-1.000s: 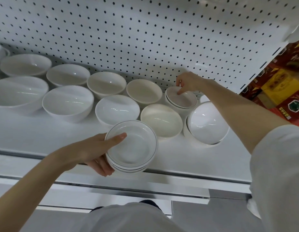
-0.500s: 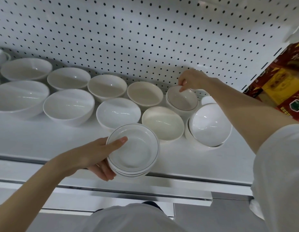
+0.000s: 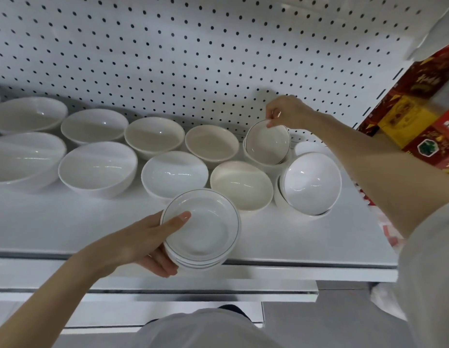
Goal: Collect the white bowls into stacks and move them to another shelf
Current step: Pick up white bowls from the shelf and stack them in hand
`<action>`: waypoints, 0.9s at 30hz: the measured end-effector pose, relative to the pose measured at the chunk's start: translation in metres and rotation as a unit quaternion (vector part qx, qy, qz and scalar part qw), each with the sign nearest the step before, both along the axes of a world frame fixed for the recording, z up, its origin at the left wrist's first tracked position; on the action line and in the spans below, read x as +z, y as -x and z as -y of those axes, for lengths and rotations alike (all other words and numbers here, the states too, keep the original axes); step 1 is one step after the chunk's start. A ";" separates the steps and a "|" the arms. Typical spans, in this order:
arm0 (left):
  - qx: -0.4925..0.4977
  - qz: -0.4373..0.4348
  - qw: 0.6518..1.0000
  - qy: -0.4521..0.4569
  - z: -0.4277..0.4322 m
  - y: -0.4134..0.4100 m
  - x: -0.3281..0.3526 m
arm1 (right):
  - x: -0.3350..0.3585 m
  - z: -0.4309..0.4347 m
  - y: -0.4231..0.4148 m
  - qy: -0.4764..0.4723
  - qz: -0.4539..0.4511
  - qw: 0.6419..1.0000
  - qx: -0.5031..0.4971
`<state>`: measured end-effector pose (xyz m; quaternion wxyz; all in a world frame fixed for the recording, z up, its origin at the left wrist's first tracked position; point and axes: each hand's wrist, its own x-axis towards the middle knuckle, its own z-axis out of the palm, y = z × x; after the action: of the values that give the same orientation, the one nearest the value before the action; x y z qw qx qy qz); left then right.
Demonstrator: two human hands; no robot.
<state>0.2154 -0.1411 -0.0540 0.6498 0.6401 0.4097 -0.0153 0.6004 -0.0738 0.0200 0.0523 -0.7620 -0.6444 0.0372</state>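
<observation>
My left hand grips a small stack of dark-rimmed white bowls at the front edge of the shelf, thumb over the rim. My right hand pinches the far rim of a small dark-rimmed bowl and tilts it up out of the bowl beneath it, at the back right of the shelf. Several plain white and cream bowls stand in two rows on the white shelf, among them a cream bowl and a tilted white bowl stack.
A white pegboard wall backs the shelf. Red and yellow boxes stand to the right, beyond the shelf's end. Lower shelf edges run below the front. My grey-clothed body fills the bottom of the view.
My right hand has lifted and tilted the small rimmed bowl up from the stack at the back right. The left hand keeps its stack nearly in the same place.
</observation>
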 end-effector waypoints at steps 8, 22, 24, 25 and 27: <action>-0.017 0.018 1.000 0.003 -0.002 0.002 0.001 | 0.040 0.029 0.016 -0.108 -0.075 0.990 -0.048; -0.020 0.038 0.996 0.081 -0.007 0.014 -0.005 | 0.078 0.117 0.132 -0.209 -0.236 0.942 -0.112; -0.022 0.040 0.994 0.097 -0.007 0.015 -0.006 | 0.071 0.126 0.150 -0.194 -0.275 0.934 -0.119; -0.024 0.045 0.994 0.098 -0.007 0.016 -0.006 | 0.067 0.131 0.157 -0.192 -0.294 0.929 -0.120; -0.021 0.061 0.994 0.091 -0.005 0.017 -0.004 | 0.056 0.139 0.169 -0.190 -0.311 0.923 -0.125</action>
<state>0.1985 -0.1357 -0.0583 0.7286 0.5863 0.3531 -0.0269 0.4316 -0.2124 0.0765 0.3983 -0.7621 -0.4902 0.1425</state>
